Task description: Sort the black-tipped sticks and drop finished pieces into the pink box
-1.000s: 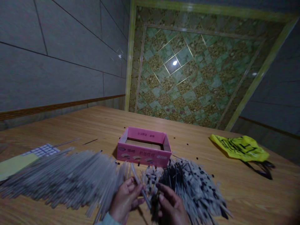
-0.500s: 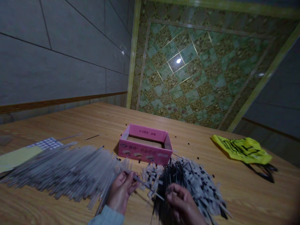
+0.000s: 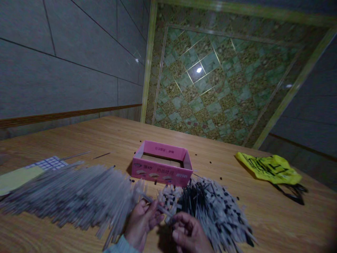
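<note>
My left hand (image 3: 142, 223) is closed around a thin clear plastic tube (image 3: 164, 211), thumb on top, with the tube slanting down to the right. At the tube's lower end my right hand (image 3: 191, 232) is curled, its thumb and fingers pinched together; what lies between them is too small to make out. Left of my hands spreads a large heap of long clear tubes (image 3: 79, 193). Beyond my fingers is a small pile of short white and black pieces (image 3: 170, 195). By my right hand lies a heap of thin black sticks and white pieces with black ends (image 3: 223, 207).
A pink open-topped cardboard box (image 3: 162, 173) stands behind the piles on the wooden table (image 3: 105, 135). A yellow bag (image 3: 268, 168) with black handles lies at the right. A pale green sheet (image 3: 19, 180) and a checked cloth (image 3: 50, 163) are at the left.
My right hand has moved left to the tube's end, closing the gap between them. My left hand has shifted slightly right, still gripping the tube.
</note>
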Tool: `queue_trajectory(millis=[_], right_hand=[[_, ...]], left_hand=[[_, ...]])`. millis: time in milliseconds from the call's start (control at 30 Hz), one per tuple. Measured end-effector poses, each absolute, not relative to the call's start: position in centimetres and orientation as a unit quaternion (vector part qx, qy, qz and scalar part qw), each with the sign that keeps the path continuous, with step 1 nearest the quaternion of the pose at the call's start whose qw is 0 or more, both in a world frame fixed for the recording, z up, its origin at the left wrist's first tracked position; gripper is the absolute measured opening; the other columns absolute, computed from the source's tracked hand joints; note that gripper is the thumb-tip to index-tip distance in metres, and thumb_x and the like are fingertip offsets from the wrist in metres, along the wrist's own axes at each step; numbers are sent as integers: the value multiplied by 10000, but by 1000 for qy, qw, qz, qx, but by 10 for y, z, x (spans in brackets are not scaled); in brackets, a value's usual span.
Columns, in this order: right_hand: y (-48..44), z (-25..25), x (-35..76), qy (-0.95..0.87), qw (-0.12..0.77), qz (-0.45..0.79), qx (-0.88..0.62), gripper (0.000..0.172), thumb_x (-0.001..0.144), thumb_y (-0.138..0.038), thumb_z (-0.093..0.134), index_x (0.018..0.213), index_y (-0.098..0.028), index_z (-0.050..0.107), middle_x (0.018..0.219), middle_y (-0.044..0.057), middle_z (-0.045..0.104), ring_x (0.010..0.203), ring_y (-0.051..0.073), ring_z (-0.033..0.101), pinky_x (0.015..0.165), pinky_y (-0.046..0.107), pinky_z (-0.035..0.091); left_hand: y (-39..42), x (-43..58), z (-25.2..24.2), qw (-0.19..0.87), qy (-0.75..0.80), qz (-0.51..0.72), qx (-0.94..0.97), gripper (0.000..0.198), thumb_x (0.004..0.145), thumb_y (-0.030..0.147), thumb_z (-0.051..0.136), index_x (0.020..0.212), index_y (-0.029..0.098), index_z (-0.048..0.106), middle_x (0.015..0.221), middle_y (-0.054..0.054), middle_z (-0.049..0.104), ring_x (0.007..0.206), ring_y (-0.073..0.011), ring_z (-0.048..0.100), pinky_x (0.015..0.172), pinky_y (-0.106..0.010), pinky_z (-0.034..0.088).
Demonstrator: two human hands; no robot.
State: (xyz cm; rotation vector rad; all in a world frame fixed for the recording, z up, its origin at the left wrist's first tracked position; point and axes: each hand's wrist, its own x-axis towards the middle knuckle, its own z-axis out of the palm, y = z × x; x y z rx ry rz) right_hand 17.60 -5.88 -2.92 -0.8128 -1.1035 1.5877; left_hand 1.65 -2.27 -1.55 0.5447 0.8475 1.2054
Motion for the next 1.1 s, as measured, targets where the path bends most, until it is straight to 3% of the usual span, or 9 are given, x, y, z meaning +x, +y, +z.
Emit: queue_trajectory(millis=[100, 333, 433, 900, 1100], right_hand=[[-59, -35, 175, -429, 525, 649, -344, 407, 540, -287, 823, 830, -166, 564, 612, -49, 563, 356, 43, 495, 344, 150, 388], [-59, -38, 177, -421, 569, 600, -374, 321, 551, -274, 817, 770, -139, 625, 615, 21, 648, 481, 119, 608, 442, 197, 438], [-58, -39, 177, -421, 593, 576, -373, 316, 540, -258, 821, 781, -143, 653, 630, 37, 669, 524, 129, 609, 502, 231, 461], [-58, -42, 174, -377, 591, 621, -350, 296, 587, -311, 794, 770, -140, 637, 671, 86, 689, 529, 149, 624, 471, 222, 422], [-58, -46, 170, -401, 610, 542, -416, 366, 563, -343, 801, 823, -141, 641, 605, 16, 614, 462, 107, 559, 433, 208, 408]], left_hand=[[-20, 15, -16, 702, 382, 552, 237, 288, 645, 266, 734, 815, 150, 532, 758, -55, 692, 664, -148, 656, 616, -251, 543], [-21, 12, -16, 702, 387, 550, 234, 284, 657, 264, 726, 820, 157, 519, 762, -55, 696, 673, -151, 661, 624, -258, 543], [-22, 13, -14, 707, 383, 545, 238, 296, 655, 269, 728, 836, 155, 523, 772, -62, 698, 699, -164, 666, 627, -261, 543], [-22, 13, -15, 713, 377, 539, 242, 310, 659, 272, 725, 859, 155, 518, 780, -67, 697, 726, -179, 672, 627, -266, 542], [-23, 15, -15, 715, 376, 535, 249, 301, 654, 274, 727, 833, 163, 513, 752, -55, 694, 689, -169, 669, 603, -264, 540]])
